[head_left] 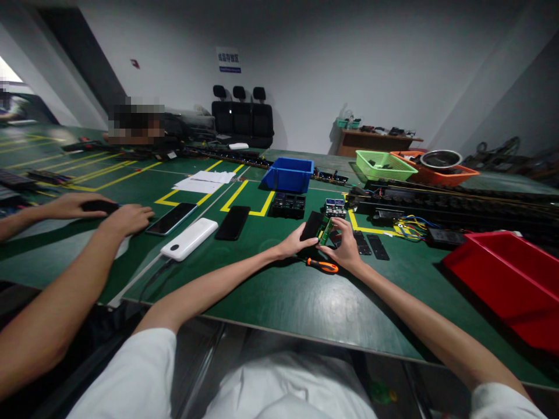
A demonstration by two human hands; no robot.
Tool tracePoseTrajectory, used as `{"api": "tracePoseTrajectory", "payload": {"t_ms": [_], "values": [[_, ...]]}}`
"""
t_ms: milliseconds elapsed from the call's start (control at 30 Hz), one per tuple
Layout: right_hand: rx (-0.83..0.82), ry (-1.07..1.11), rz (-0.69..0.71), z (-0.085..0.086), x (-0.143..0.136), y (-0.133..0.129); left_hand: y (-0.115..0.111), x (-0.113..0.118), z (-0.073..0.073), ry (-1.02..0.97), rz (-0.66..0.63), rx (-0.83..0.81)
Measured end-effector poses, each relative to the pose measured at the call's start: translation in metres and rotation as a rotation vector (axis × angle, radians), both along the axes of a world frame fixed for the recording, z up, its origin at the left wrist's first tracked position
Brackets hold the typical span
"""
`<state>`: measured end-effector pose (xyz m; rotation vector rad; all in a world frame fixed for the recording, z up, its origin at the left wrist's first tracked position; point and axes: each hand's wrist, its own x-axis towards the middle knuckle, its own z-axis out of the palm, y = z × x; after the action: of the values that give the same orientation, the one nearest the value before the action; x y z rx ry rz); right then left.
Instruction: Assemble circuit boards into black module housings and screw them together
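My left hand is closed on a black rectangular casing, held tilted above the green table. Beside it, my right hand grips a green circuit board between thumb and fingers, close against the casing's right side. An orange and black screwdriver lies on the table just below both hands. Flat black plates rest to the right of my right hand. Behind the hands stand a black module and a small silver and blue module.
Left of my arms lie a white power bank and two phones. A co-worker's hands are at the far left. Blue bin behind; red bin, green basket and long black assemblies at right.
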<state>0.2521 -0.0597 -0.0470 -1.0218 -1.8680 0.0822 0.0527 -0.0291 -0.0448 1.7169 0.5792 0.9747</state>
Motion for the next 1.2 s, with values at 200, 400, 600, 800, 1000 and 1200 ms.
{"api": "tracePoseTrajectory", "payload": {"t_ms": [200,400,600,800,1000,1200], "values": [[-0.01,0.021,0.013,-0.0009,0.0011,0.0018,-0.0007,0.0001,-0.0018,-0.002,0.028,-0.014],[-0.005,0.018,0.007,0.0004,0.0011,0.0014,-0.0036,-0.0002,0.0019,0.033,0.022,-0.028],[-0.011,0.009,0.008,0.0017,0.0005,-0.0005,-0.0031,-0.0003,0.0,0.01,0.019,0.004],[-0.014,-0.003,0.001,0.0013,0.0006,-0.0009,-0.0033,-0.0007,0.0007,0.034,0.041,-0.023],[-0.027,-0.031,0.023,0.0009,0.0006,-0.0015,-0.006,0.0005,0.0025,0.053,0.044,-0.024],[-0.015,-0.059,0.013,0.0012,0.0004,-0.0021,-0.005,0.0011,-0.0007,0.042,0.017,-0.021]]}}
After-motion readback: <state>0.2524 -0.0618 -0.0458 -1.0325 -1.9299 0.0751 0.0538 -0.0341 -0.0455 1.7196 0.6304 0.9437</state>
